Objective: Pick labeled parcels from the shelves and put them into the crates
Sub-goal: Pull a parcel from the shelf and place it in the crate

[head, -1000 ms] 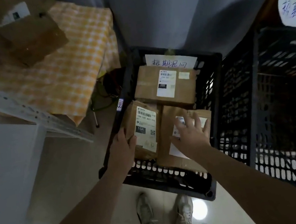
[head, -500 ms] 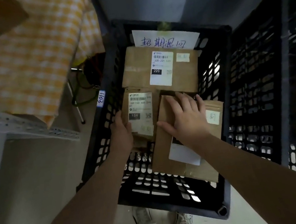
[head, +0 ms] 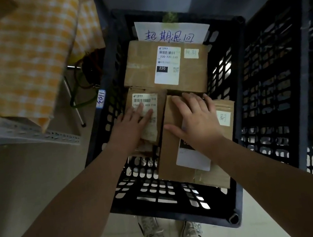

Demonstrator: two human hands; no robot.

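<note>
A black slotted crate (head: 242, 125) in front of me holds three brown labeled parcels. The large one marked 220 (head: 143, 67) lies at the back under a handwritten paper sign (head: 172, 32). My left hand (head: 131, 122) rests flat with straight fingers on the small parcel (head: 160, 105) at the left. My right hand (head: 195, 120) presses flat on the long parcel (head: 178, 156) at the right, whose white label is partly covered by my wrist.
A second black crate (head: 295, 96) stands against the first on the right. A metal shelf (head: 19, 127) with a yellow checked cloth (head: 19, 58) juts in at the left. My shoes (head: 170, 235) stand on the pale tiled floor below the crate.
My left hand moved from the crate's left side onto the small parcel's label. My right hand stayed flat on the long parcel, which now lies lower in the crate. The camera moved closer.
</note>
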